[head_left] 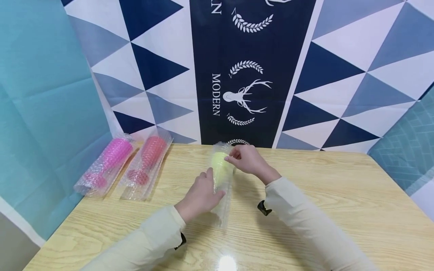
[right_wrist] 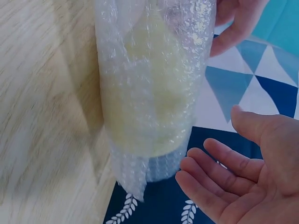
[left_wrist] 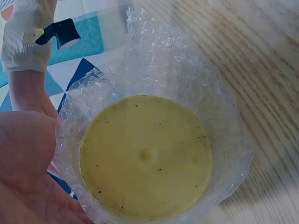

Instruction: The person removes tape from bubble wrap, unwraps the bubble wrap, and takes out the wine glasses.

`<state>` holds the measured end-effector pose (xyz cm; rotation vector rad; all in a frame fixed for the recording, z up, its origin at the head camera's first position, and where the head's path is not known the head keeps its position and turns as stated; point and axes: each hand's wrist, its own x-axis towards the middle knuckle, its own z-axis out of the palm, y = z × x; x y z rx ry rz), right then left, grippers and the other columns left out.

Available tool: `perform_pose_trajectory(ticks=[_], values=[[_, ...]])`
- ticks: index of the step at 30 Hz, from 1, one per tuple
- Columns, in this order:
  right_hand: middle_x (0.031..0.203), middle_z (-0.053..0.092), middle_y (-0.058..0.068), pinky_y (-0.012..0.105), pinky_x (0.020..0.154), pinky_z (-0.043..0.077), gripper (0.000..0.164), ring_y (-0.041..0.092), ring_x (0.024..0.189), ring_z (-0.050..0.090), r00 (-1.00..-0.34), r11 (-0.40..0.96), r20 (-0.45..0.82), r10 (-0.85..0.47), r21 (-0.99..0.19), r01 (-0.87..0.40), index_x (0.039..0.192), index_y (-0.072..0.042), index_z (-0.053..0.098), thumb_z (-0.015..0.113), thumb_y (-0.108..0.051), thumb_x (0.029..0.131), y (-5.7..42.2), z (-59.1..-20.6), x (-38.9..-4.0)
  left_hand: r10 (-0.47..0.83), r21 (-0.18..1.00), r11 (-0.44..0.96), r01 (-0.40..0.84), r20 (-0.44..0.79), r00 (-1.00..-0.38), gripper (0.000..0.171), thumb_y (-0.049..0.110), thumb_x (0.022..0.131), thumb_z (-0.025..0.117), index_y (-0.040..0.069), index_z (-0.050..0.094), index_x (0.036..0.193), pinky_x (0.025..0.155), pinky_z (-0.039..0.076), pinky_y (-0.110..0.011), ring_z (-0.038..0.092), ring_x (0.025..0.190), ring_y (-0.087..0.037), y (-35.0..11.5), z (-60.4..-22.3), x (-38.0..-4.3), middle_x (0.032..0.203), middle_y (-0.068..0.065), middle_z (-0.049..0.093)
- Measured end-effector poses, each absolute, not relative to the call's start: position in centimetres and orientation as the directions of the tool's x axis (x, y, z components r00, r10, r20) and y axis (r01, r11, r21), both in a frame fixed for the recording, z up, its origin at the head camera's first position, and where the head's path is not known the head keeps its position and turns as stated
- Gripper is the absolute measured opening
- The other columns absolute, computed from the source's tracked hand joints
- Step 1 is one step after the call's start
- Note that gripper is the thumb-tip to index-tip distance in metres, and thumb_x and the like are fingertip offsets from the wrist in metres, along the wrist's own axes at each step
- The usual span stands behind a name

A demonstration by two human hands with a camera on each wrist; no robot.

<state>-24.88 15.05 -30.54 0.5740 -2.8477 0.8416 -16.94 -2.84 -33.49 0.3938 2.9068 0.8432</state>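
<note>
A yellow goblet [head_left: 221, 167], rolled in clear bubble wrap [head_left: 222, 210], lies on the table with its wide end toward the wall. In the left wrist view its round flat base [left_wrist: 145, 156] shows inside the open end of the wrap. My left hand [head_left: 200, 195] holds the roll from the left, thumb over the top and fingers along the side; some of its fingers are hidden behind the wrap. By the far end, my right hand [head_left: 249, 160] has its fingers loosely bent and its thumb apart, fingertips right at the wrap's edge [right_wrist: 163, 168].
Two more goblets in bubble wrap, one pink [head_left: 115, 154] and one red [head_left: 152, 150], lie side by side at the table's left edge. A patterned cloth [head_left: 162, 75] hangs behind the wooden table [head_left: 322, 210], with teal cloth [head_left: 44, 113] on the left.
</note>
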Motion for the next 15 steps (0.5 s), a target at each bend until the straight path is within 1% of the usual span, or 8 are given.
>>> perform_pose_trajectory(ticks=[4, 12, 15], values=[[0.091, 0.073, 0.011, 0.032, 0.074, 0.056, 0.023, 0.019, 0.080, 0.064, -0.925, 0.770, 0.205, -0.320, -0.513, -0.380, 0.095, -0.004, 0.072, 0.069, -0.026, 0.090, 14.76, -30.70, -24.96, 0.279, 0.535, 0.814, 0.228, -0.016, -0.960, 0.082, 0.034, 0.093, 0.064, -0.008, 0.024, 0.149, 0.104, 0.047, -0.051, 0.048, 0.129, -0.044, -2.64, -33.46, -16.71, 0.140, -0.033, 0.045], [0.087, 0.073, 0.010, 0.031, 0.072, 0.055, 0.024, 0.018, 0.077, 0.064, -0.915, 0.782, 0.212, -0.343, -0.475, -0.404, 0.092, -0.003, 0.072, 0.069, -0.027, 0.090, 14.57, -31.01, -24.99, 0.295, 0.515, 0.819, 0.253, 0.000, -0.956, 0.079, 0.039, 0.094, 0.061, -0.007, 0.027, 0.148, 0.100, 0.050, -0.050, 0.053, 0.124, -0.042, -2.55, -33.37, -16.33, 0.135, -0.032, 0.048], [0.086, 0.073, 0.011, 0.031, 0.072, 0.055, 0.024, 0.018, 0.076, 0.064, -0.915, 0.783, 0.209, -0.345, -0.473, -0.403, 0.091, -0.003, 0.072, 0.069, -0.027, 0.089, 14.61, -31.03, -24.92, 0.298, 0.514, 0.818, 0.259, 0.006, -0.954, 0.078, 0.040, 0.094, 0.060, -0.006, 0.029, 0.148, 0.100, 0.050, -0.051, 0.054, 0.124, -0.042, -2.61, -33.21, -16.21, 0.136, -0.031, 0.049]])
